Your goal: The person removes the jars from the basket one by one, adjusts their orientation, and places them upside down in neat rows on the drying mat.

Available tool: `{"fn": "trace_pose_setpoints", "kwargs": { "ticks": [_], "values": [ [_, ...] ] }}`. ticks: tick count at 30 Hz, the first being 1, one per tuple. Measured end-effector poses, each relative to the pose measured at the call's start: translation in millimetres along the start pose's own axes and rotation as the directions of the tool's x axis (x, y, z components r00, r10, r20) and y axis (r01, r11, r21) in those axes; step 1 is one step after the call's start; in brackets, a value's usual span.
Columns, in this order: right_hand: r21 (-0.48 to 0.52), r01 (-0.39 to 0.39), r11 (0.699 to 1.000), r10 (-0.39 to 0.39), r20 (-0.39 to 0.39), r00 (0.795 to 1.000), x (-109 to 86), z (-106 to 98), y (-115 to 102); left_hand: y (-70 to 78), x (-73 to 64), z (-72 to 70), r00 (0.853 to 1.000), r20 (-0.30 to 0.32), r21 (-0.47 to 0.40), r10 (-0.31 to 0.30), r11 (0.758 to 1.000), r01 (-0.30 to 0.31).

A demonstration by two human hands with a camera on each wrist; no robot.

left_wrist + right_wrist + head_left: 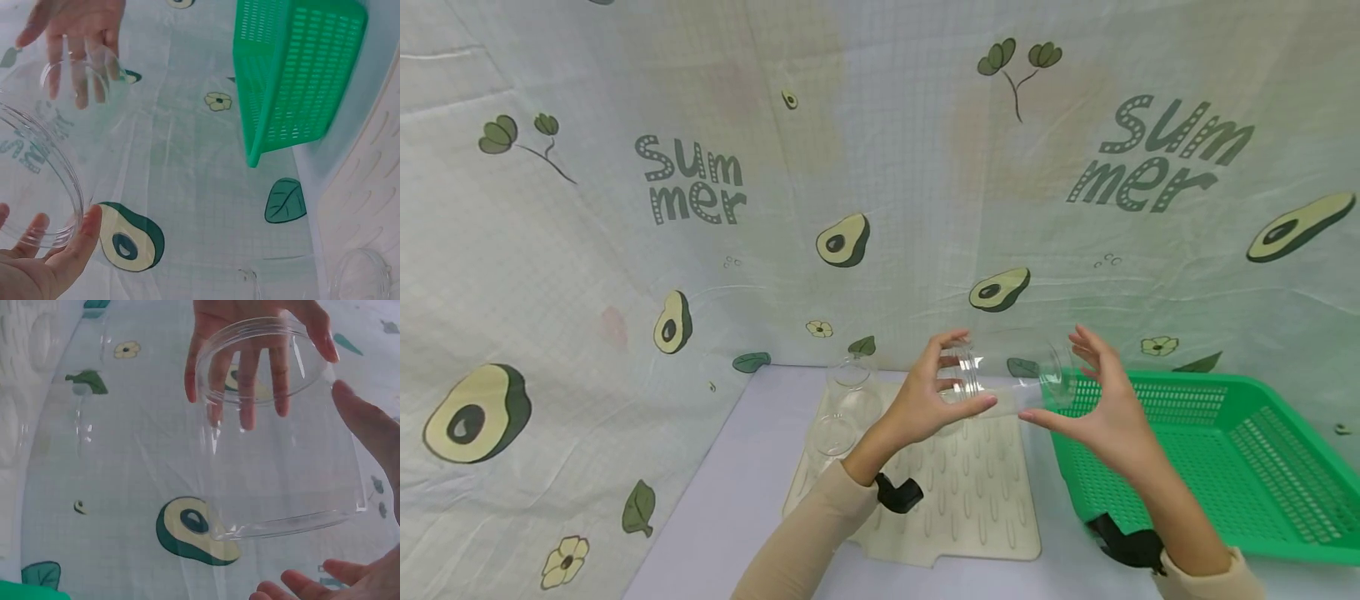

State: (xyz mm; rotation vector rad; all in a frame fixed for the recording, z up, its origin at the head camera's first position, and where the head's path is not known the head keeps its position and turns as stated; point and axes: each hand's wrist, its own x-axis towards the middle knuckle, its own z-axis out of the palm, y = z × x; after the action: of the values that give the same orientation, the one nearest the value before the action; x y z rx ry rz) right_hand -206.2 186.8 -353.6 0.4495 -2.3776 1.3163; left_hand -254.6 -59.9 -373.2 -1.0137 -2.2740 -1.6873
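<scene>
A clear plastic-looking jar (1011,375) lies sideways in the air above the mat, its ringed mouth toward my left hand (925,400). The thumb and fingers of that hand curl round the mouth end and grip it. My right hand (1108,412) is at the jar's base end, thumb and fingers spread wide. In the right wrist view, gaps show between the jar's base (294,525) and the right fingertips (300,584). Seen from the left wrist, the right hand (84,28) is beyond the base with fingers spread.
Below is a beige ridged drying mat (970,500) on a pale table (700,500). Clear jars (835,435) stand on the mat's left side. To the right sits a green plastic basket (1232,467). A printed avocado cloth (910,167) hangs behind.
</scene>
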Motion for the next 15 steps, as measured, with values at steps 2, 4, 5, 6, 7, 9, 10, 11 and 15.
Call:
{"fn": "trace_pose_setpoints", "kwargs": {
  "ticks": [2,4,5,6,7,9,10,11,15],
  "values": [
    [0.091,-0.068,0.994,0.066,0.022,0.998,-1.0,0,3,0.3,-0.4,-0.7,1.000,-0.008,-0.007,-0.004,1.000,0.004],
    [0.224,-0.138,0.965,0.128,0.059,0.990,-1.6,0,6,0.5,-0.8,-1.3,1.000,-0.016,-0.015,-0.011,1.000,0.011],
    [0.303,-0.170,0.938,0.152,0.081,0.985,-1.7,2,7,0.5,-0.8,-1.6,1.000,-0.019,-0.021,-0.014,1.000,0.013],
    [0.382,-0.201,0.902,0.174,0.104,0.979,-1.8,3,8,0.7,-0.9,-1.8,1.000,-0.022,-0.031,-0.016,0.999,0.015],
    [0.457,-0.227,0.860,0.191,0.125,0.974,-1.9,5,9,0.9,-0.8,-2.0,1.000,-0.025,-0.044,-0.017,0.999,0.016],
    [0.605,-0.263,0.751,0.212,0.156,0.965,-2.2,11,12,0.8,-0.6,-2.1,0.999,-0.028,-0.067,-0.016,0.998,0.014],
    [0.664,-0.272,0.696,0.217,0.166,0.962,-2.4,14,13,0.8,-0.6,-2.1,0.999,-0.030,-0.076,-0.015,0.997,0.012],
    [0.709,-0.271,0.651,0.213,0.172,0.962,-2.9,17,14,0.5,-0.5,-1.9,0.999,-0.031,-0.085,-0.012,0.996,0.009],
    [0.860,-0.207,0.467,0.147,0.155,0.977,-5.4,30,17,-0.1,-0.5,-0.8,1.000,-0.030,-0.127,0.007,0.992,-0.011]
  ]
}}
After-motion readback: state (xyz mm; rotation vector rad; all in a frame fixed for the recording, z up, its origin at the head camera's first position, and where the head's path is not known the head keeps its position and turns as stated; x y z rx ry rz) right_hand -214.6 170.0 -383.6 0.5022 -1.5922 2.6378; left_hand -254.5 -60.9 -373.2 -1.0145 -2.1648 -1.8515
